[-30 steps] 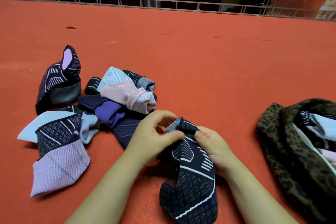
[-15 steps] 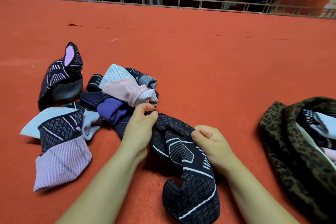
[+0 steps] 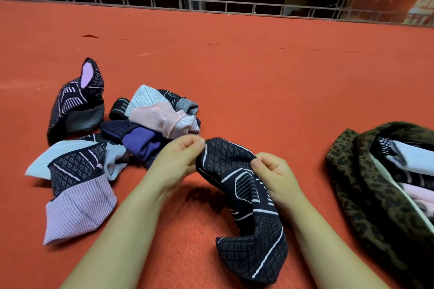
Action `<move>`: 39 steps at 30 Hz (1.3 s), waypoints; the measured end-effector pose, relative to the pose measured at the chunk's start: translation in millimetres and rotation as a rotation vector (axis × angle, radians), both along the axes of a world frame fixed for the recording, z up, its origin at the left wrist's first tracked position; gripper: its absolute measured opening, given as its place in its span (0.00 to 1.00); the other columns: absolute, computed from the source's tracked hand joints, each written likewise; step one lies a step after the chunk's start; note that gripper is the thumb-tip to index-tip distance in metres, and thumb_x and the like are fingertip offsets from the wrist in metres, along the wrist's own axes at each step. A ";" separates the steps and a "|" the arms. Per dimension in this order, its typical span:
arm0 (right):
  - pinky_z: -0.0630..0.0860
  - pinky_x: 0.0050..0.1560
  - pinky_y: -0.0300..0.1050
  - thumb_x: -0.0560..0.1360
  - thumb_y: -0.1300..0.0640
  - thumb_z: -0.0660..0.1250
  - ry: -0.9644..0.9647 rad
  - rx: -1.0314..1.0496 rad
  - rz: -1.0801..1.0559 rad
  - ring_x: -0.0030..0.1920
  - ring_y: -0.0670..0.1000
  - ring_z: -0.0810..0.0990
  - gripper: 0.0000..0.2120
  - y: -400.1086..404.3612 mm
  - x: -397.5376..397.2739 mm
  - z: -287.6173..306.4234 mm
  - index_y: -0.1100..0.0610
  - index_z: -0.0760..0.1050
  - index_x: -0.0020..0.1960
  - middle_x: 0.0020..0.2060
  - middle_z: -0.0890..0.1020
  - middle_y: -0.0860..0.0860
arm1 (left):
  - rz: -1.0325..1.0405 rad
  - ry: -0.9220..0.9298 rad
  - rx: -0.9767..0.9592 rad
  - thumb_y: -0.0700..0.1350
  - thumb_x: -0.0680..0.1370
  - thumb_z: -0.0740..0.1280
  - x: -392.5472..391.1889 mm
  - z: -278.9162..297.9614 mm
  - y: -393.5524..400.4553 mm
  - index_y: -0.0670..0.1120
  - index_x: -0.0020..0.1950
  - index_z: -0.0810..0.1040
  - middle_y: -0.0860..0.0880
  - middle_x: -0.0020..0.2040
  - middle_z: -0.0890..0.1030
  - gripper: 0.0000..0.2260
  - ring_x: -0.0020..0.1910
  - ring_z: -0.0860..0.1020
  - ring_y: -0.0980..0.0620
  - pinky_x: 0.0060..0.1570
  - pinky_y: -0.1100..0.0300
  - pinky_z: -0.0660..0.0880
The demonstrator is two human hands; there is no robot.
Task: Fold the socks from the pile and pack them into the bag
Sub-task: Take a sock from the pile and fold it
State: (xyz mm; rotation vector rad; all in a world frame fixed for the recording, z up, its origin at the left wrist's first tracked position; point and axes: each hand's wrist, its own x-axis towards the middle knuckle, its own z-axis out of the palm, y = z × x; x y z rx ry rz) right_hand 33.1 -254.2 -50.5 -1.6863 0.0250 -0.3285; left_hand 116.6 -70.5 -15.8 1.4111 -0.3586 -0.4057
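Note:
A dark navy sock with white lines (image 3: 249,216) lies before me on the red surface, its toe end nearest me. My left hand (image 3: 178,159) pinches the sock's top left edge. My right hand (image 3: 270,173) pinches its top right edge, thumb on the fabric. The sock's opening is stretched between both hands. The pile of socks (image 3: 150,124), pink, purple, light blue and dark, sits just left of my left hand. A leopard-print bag (image 3: 352,183) lies open at the right with folded socks (image 3: 408,166) inside.
A dark sock with pink lines (image 3: 77,103) stands apart at the far left. A lilac, dark and light blue sock (image 3: 75,185) lies flat at the near left. A metal railing (image 3: 211,7) runs along the far edge of the red surface (image 3: 258,77).
My left hand has shifted right along the sock's cuff and now pinches its upper edge. Both hands have spread the dark sock's opening wider between them.

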 end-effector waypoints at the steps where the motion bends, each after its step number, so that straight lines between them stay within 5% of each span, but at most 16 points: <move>1: 0.69 0.34 0.40 0.72 0.50 0.64 0.002 -0.007 0.021 0.32 0.43 0.72 0.10 2.4 -2.2 1.2 0.50 0.77 0.33 0.29 0.76 0.43 | -0.002 0.010 -0.060 0.41 0.78 0.62 0.3 3.4 -2.5 0.47 0.36 0.76 0.47 0.34 0.75 0.11 0.32 0.72 0.54 0.32 0.65 0.71; 4: 0.72 0.37 0.35 0.67 0.43 0.67 -0.070 0.020 0.040 0.35 0.40 0.76 0.13 11.0 -7.5 16.0 0.53 0.76 0.41 0.33 0.80 0.43 | -0.034 -0.181 -0.037 0.47 0.74 0.67 -2.5 18.9 -8.7 0.51 0.34 0.79 0.51 0.33 0.76 0.09 0.35 0.71 0.53 0.36 0.59 0.68; 8: 0.73 0.57 0.40 0.63 0.27 0.65 -0.153 -0.081 -0.026 0.57 0.46 0.78 0.32 21.0 -17.7 56.9 0.49 0.74 0.58 0.57 0.80 0.46 | -0.060 -0.538 0.175 0.40 0.78 0.63 -10.5 62.7 -10.3 0.51 0.36 0.75 0.60 0.31 0.76 0.12 0.33 0.72 0.62 0.37 0.66 0.69; 11: 0.72 0.53 0.35 0.60 0.32 0.63 -0.122 -0.214 -0.117 0.56 0.40 0.76 0.27 29.8 -38.2 92.3 0.41 0.71 0.56 0.58 0.76 0.43 | 0.000 -0.753 0.354 0.44 0.77 0.66 -15.8 98.3 -8.9 0.53 0.35 0.75 0.58 0.32 0.77 0.11 0.33 0.72 0.62 0.40 0.62 0.70; 15: 0.73 0.59 0.42 0.56 0.30 0.63 0.091 -0.312 -0.091 0.57 0.38 0.76 0.41 56.6 -52.0 113.8 0.46 0.68 0.66 0.59 0.75 0.39 | 0.013 -0.895 0.426 0.48 0.75 0.68 -31.0 141.5 -6.9 0.55 0.39 0.74 0.55 0.34 0.78 0.06 0.34 0.75 0.58 0.39 0.60 0.72; 20: 0.76 0.50 0.51 0.74 0.55 0.67 -0.031 -0.137 -0.154 0.43 0.48 0.82 0.06 75.8 -52.1 123.1 0.56 0.79 0.47 0.44 0.85 0.51 | -0.038 -0.948 0.398 0.50 0.75 0.68 -50.5 170.5 -8.7 0.54 0.49 0.72 0.55 0.34 0.78 0.06 0.32 0.75 0.61 0.37 0.63 0.71; 27: 0.76 0.46 0.53 0.74 0.59 0.69 -0.082 0.126 -0.167 0.42 0.55 0.81 0.04 66.8 -69.8 126.9 0.58 0.77 0.48 0.42 0.83 0.57 | -0.363 -0.634 0.379 0.42 0.66 0.74 -38.5 166.1 32.4 0.51 0.52 0.73 0.49 0.38 0.81 0.18 0.39 0.78 0.48 0.47 0.47 0.75; 31: 0.77 0.43 0.44 0.68 0.55 0.72 -0.037 0.056 -0.049 0.42 0.50 0.81 0.16 58.3 -78.2 131.2 0.53 0.72 0.53 0.44 0.81 0.54 | -0.431 -0.565 0.252 0.38 0.68 0.70 -36.6 157.5 44.4 0.43 0.42 0.75 0.53 0.32 0.80 0.06 0.33 0.77 0.57 0.40 0.62 0.74; 35: 0.74 0.55 0.37 0.65 0.44 0.69 -0.153 -0.177 0.022 0.60 0.42 0.75 0.27 45.9 -78.2 154.8 0.35 0.66 0.63 0.61 0.73 0.44 | -0.533 -0.676 0.387 0.31 0.74 0.67 -45.0 167.0 42.2 0.43 0.40 0.77 0.55 0.30 0.79 0.09 0.30 0.76 0.61 0.34 0.68 0.73; 39: 0.68 0.64 0.41 0.68 0.47 0.68 -0.062 -0.518 0.132 0.64 0.35 0.69 0.03 36.2 -68.3 184.4 0.41 0.77 0.42 0.63 0.71 0.40 | -0.525 -0.785 0.429 0.40 0.69 0.72 -45.5 177.9 41.6 0.51 0.38 0.80 0.57 0.32 0.79 0.06 0.33 0.76 0.59 0.38 0.64 0.73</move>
